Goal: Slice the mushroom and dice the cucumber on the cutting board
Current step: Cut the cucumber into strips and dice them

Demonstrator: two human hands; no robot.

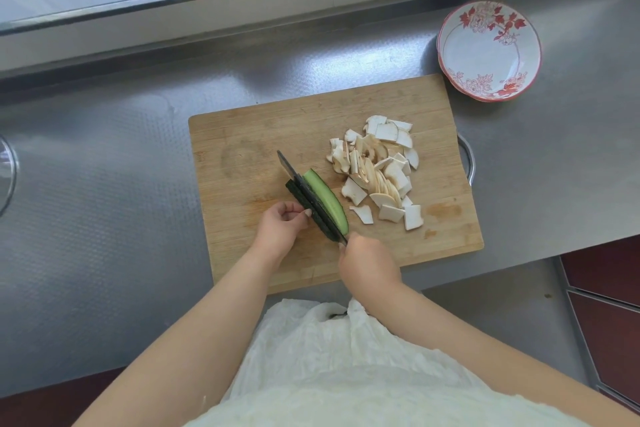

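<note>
The left hand [282, 224] sits low on the board with its fingers curled in. One fingertip touches the dark skin of the dark-green cucumber [325, 201], steadying it from the left. The right hand [367, 263] is closed round the handle of a dark-bladed kitchen knife [298, 180]. The blade lies lengthwise along the cucumber, pointing away and to the left. The cucumber lies near the middle of the rectangular pale wooden cutting board [242, 149]. A pale wet cut face shows on the right of the blade and a narrow dark-skinned strip on the left.

Just right of the cucumber is a loose heap of white mushroom slices [377, 173], flat and irregular, some with brown edges. The board's left third and far strip are bare. Its near edge lies close to the front edge of the dimpled stainless-steel surface [104, 184], which stretches wide to the left. A shallow white ceramic bowl with red flower print [450, 45] stands just beyond the board's far right corner.
</note>
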